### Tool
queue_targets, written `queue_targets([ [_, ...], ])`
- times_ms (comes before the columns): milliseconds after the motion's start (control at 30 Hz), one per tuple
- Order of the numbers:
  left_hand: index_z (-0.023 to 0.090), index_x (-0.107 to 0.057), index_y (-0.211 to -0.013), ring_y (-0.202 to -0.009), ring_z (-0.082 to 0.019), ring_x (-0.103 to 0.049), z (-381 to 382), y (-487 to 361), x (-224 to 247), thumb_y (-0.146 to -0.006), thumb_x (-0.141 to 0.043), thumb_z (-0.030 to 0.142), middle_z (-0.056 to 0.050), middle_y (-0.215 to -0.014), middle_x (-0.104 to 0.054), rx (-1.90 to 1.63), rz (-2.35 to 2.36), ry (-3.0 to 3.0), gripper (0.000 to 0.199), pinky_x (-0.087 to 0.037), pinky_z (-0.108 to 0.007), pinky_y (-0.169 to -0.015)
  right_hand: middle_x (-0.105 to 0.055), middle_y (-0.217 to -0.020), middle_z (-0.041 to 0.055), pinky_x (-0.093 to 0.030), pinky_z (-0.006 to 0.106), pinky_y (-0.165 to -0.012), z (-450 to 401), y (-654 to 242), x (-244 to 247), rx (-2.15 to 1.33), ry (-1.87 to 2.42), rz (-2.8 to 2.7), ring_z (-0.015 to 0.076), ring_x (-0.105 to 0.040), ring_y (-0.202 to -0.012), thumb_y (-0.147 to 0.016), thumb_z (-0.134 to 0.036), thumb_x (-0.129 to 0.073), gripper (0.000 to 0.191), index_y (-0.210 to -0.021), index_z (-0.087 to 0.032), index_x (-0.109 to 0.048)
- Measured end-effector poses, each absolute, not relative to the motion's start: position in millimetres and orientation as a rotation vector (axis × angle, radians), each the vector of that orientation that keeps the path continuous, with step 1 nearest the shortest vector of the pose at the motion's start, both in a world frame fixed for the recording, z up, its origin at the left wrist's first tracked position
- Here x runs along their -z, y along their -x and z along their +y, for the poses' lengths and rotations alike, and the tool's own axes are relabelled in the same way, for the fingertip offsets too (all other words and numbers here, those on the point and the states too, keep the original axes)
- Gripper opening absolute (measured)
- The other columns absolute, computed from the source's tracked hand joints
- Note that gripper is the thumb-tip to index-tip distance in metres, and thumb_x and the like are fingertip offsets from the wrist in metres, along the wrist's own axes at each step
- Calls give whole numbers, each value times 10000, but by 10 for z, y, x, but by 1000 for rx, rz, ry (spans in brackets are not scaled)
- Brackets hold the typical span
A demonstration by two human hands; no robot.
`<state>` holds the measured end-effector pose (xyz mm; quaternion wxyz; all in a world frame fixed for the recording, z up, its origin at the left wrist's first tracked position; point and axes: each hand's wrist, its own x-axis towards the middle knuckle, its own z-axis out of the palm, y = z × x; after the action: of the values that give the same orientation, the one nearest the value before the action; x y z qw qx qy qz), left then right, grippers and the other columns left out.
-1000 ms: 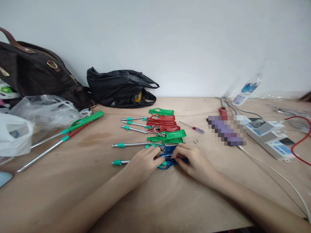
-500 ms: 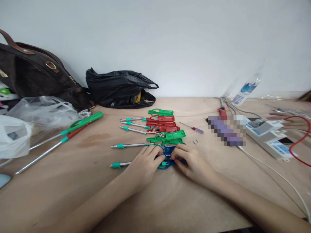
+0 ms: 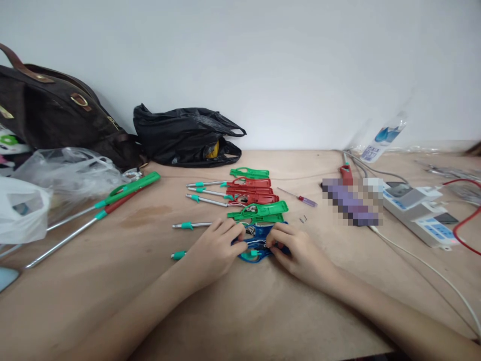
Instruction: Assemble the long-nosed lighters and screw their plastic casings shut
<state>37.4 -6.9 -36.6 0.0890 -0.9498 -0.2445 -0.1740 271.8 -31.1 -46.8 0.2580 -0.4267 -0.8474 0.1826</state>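
Observation:
Several opened lighters with metal tubes lie in a column on the table. Nearest me is a blue lighter shell (image 3: 251, 255) with a teal part and thin wires inside. My left hand (image 3: 218, 246) is over its left side, thumb and fingers closed near the wires; what they pinch is hidden. My right hand (image 3: 295, 248) has curled fingers at the shell's right end, and their grip is too small to make out. Beyond lie a green lighter shell (image 3: 259, 211) and a red lighter shell (image 3: 250, 183). A screwdriver (image 3: 306, 201) lies to the right, near small metal pieces (image 3: 303, 219).
A black plastic bag (image 3: 180, 135) and a dark backpack (image 3: 63, 105) stand at the back left. Two long lighters (image 3: 130, 185) lie beside clear plastic bags. At right are a power strip (image 3: 417, 215), cables, a purple object (image 3: 351, 203) and a bottle (image 3: 383, 138).
My left hand has shifted slightly left and up, showing more of the blue shell. My right hand is almost still. A person's hand at the far right is no longer visible.

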Motion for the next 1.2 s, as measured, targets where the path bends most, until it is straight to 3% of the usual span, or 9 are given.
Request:
queue_targets([
  [700,158,-657,-889,-814,-217,-509,-90,-376,337,-930,-428,108,-75,-899,-617,310,-562,2668,238,-411,-351,-722,-586,-876,38,-428,276,-675,-326,-2715,433,-543,1163,-2304,165,-542,-768,-811,-23,-468,187,-854,-188,-543],
  [900,193,-659,-982,-867,-191,-560,-14,-263,232,-917,-394,77,-56,-938,-620,471,-835,2971,296,-457,-294,-721,-586,-874,34,-427,274,-673,-324,-2710,425,-542,1161,-2310,163,-547,-766,-812,-22,-470,191,-847,-194,-545],
  [1200,166,-655,-868,-781,-188,-605,-28,-271,255,-908,-483,157,-46,-852,-636,444,-1059,3001,177,-452,-281,-647,-591,-887,38,-433,276,-678,-321,-2720,438,-549,1163,-2315,164,-552,-778,-819,-33,-464,189,-861,-194,-551],
])
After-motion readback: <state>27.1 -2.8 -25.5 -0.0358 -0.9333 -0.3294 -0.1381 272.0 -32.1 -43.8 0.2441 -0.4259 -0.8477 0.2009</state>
